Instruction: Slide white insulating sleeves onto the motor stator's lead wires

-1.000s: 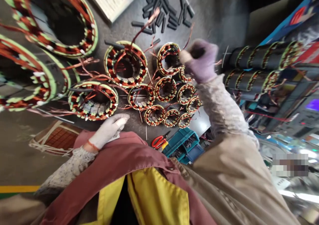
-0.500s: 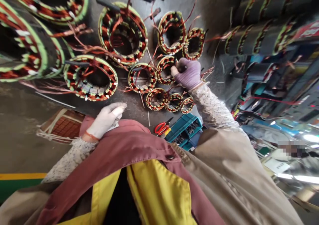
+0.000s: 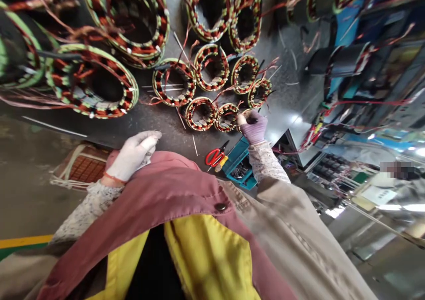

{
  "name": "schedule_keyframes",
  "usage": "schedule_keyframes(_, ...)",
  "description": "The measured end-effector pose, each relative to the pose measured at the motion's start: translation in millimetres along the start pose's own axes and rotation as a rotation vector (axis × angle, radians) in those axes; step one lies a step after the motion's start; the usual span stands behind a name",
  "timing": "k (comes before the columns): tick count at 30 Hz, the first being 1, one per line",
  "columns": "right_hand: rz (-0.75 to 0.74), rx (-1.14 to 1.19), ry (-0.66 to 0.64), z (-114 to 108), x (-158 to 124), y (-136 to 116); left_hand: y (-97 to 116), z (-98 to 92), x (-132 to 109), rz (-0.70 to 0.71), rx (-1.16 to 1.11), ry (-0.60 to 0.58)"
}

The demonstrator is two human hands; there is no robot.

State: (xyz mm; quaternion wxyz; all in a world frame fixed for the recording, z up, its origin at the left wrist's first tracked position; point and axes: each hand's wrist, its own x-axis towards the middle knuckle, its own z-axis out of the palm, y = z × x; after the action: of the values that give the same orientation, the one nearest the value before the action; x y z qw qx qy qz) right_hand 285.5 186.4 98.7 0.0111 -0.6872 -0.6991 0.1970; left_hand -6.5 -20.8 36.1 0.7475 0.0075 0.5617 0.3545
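My right hand, in a purple glove with a pale thumb tip, is closed at the smallest copper-wound motor stator, which it mostly hides. To its left stand a small stator and a slightly larger one. Just above the hand, another small stator shows green edges and red-brown windings. My left hand, in a white glove, hovers at the table's front edge by the apron. Its fingers are pressed together; whatever may be between them is hidden.
Larger stators, such as one by the left front edge, cover the left and back of the dark table. Red-handled scissors and a teal parts bin lie in front. A strapped brown crate stands at left.
My right hand has moved from a mid-sized stator toward me to the smallest one, uncovering two stators. My left hand stays pinched near the apron. The view has shifted.
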Motion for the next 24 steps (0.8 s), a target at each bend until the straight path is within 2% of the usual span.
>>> schedule_keyframes(4,-0.043,-0.111,-0.016,9.1,7.6,10.1,-5.2,-1.1,-2.9,0.017,0.003,0.006)
schedule_keyframes(9,-0.045,-0.248,-0.073,4.9,4.0,-6.7,-6.9,-0.8,-5.4,0.037,-0.028,0.024)
schedule_keyframes(13,-0.116,-0.060,-0.047,-3.0,-4.2,-38.7,-4.5,0.5,-4.8,0.021,-0.077,0.007)
schedule_keyframes(17,-0.227,0.097,-0.135,12.1,-6.4,-68.5,-1.3,-2.3,-4.9,0.023,-0.090,-0.008)
schedule_keyframes(19,-0.262,0.080,-0.165,23.6,-3.9,-73.6,-1.2,-6.1,-5.7,0.017,-0.109,-0.007)
schedule_keyframes(21,-0.308,0.036,-0.143,30.6,-0.9,-72.3,-2.1,-10.5,-6.2,0.010,-0.134,-0.005)
schedule_keyframes(24,-0.425,-0.043,-0.119,30.4,1.6,-65.0,-2.9,-16.1,-5.6,0.015,-0.161,0.007)
